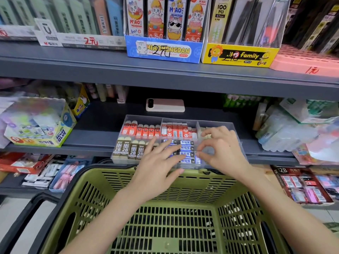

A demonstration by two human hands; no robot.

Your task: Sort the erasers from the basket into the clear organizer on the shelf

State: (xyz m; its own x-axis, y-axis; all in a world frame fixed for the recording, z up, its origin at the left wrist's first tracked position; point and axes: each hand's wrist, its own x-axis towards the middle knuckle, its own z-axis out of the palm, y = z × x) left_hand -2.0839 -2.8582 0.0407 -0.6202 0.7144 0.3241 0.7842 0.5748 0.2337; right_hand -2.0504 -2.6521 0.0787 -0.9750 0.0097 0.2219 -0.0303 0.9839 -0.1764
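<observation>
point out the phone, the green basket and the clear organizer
phone (165,105), head view, middle of its back
green basket (201,191), head view, slotted far wall
clear organizer (145,119), head view, bare back wall

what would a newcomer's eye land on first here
Two hands work over the clear organizer on the middle shelf: the left hand lies flat, and the right hand pinches a blue-and-white eraser. A green basket fills the foreground below them.
</observation>
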